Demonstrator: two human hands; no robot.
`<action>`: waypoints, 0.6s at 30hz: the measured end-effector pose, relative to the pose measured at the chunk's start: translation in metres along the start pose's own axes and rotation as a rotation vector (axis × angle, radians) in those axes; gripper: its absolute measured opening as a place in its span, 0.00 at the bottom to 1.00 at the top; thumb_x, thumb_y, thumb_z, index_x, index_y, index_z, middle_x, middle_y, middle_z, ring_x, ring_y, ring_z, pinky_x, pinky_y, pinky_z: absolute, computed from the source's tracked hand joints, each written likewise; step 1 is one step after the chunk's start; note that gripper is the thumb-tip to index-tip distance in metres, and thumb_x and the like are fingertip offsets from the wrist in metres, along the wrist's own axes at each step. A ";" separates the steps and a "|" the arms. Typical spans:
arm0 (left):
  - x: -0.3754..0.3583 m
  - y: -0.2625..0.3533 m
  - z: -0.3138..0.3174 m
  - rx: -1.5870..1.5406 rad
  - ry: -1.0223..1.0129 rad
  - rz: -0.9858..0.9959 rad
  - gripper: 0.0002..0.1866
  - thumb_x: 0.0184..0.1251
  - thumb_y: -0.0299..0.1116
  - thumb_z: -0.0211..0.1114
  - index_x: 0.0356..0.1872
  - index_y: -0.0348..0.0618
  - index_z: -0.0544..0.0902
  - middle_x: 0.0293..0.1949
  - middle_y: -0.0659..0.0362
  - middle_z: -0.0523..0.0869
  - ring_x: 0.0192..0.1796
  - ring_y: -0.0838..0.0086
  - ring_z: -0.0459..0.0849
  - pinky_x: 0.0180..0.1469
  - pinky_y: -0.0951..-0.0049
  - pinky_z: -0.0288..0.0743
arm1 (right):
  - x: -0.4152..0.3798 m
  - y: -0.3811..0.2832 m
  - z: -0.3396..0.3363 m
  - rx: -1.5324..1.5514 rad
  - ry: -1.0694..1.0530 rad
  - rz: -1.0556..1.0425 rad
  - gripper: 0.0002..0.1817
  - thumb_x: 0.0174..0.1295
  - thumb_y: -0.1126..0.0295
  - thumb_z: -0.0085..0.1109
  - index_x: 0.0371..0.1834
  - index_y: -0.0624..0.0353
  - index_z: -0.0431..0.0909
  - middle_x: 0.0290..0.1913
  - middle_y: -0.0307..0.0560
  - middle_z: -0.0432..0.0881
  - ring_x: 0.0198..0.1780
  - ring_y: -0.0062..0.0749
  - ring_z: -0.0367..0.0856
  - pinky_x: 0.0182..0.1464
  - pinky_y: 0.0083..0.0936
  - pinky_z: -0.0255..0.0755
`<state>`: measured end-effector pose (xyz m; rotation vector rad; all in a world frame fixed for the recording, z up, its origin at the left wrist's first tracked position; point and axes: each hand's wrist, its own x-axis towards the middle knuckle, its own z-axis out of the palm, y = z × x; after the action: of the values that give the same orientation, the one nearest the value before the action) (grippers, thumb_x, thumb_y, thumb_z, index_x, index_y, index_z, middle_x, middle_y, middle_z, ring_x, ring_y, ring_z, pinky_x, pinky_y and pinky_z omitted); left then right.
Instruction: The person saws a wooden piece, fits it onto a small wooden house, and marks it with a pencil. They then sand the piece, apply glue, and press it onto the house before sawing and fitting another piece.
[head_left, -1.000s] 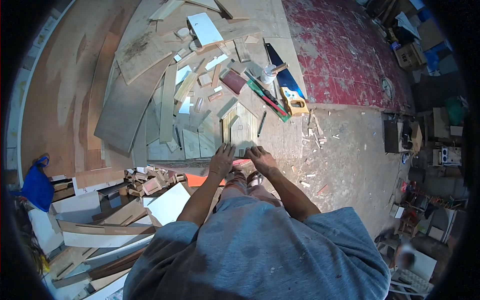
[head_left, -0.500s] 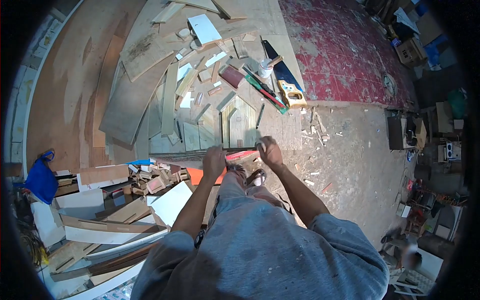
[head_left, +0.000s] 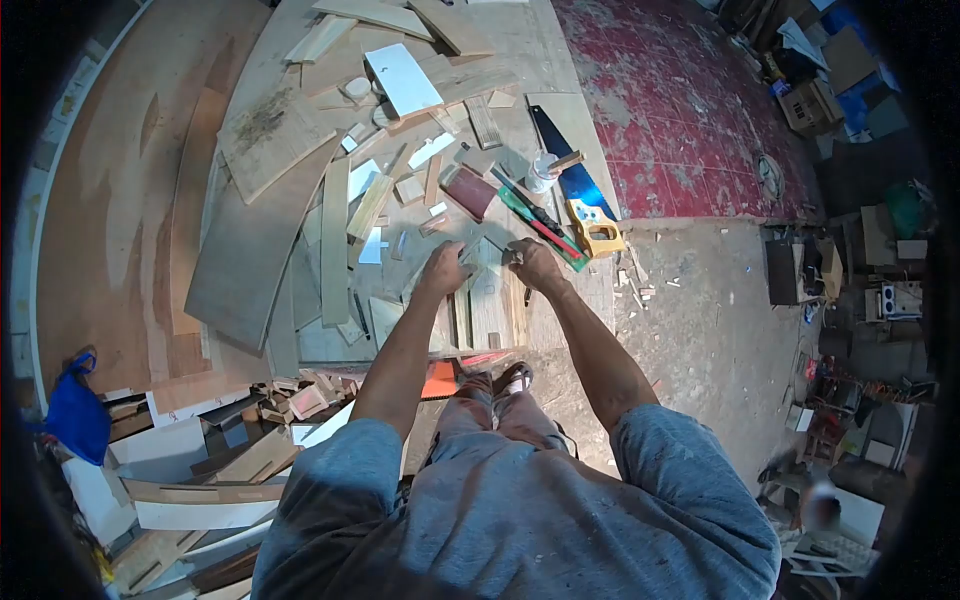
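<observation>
A pointed, house-shaped wooden piece (head_left: 490,305) lies on the worktable near its front edge. My left hand (head_left: 445,268) is at its upper left side, fingers curled and pressed together. At its upper right side is my right hand (head_left: 535,265), its fingers pinched near the sloping edge. What either hand grips is too small or hidden to make out. Beyond the hands are a dark red block (head_left: 468,192), a green and red tool (head_left: 543,228), a white pot (head_left: 542,172) with a wooden stick across it, and a handsaw (head_left: 595,232) with a yellow handle.
Boards, offcuts and a white panel (head_left: 403,80) cover much of the worktable (head_left: 570,325). Scrap wood and a blue bag (head_left: 78,410) are at lower left. An orange item (head_left: 440,380) sits below the front edge. Another person (head_left: 822,508) is at far lower right.
Both hands have moved forward from the table's front edge to the upper part of the house-shaped piece. The view has shifted, so the table sits lower in the picture.
</observation>
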<state>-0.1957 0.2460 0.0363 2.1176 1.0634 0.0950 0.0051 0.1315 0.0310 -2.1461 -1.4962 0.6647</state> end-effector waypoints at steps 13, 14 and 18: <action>0.003 0.001 0.003 -0.037 0.008 -0.095 0.17 0.56 0.33 0.70 0.49 0.51 0.87 0.49 0.51 0.84 0.56 0.54 0.82 0.58 0.56 0.77 | 0.010 -0.004 0.016 -0.041 -0.041 0.154 0.06 0.57 0.67 0.63 0.34 0.49 0.88 0.40 0.48 0.86 0.42 0.47 0.85 0.47 0.37 0.78; 0.003 0.003 0.002 -0.038 0.008 -0.091 0.17 0.56 0.33 0.70 0.49 0.51 0.87 0.49 0.51 0.84 0.56 0.54 0.82 0.58 0.56 0.77 | 0.011 -0.008 0.014 -0.042 -0.039 0.155 0.06 0.57 0.67 0.63 0.34 0.49 0.88 0.40 0.48 0.86 0.42 0.47 0.85 0.47 0.37 0.78; 0.009 0.000 0.007 -0.026 0.045 -0.103 0.15 0.55 0.31 0.69 0.46 0.49 0.88 0.50 0.51 0.85 0.55 0.53 0.83 0.57 0.57 0.78 | 0.015 -0.016 0.006 -0.135 -0.071 0.163 0.05 0.56 0.67 0.64 0.32 0.47 0.89 0.39 0.47 0.87 0.41 0.47 0.85 0.46 0.37 0.79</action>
<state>-0.1876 0.2478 0.0285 2.0423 1.1897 0.1058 -0.0055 0.1512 0.0338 -2.3902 -1.4498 0.7211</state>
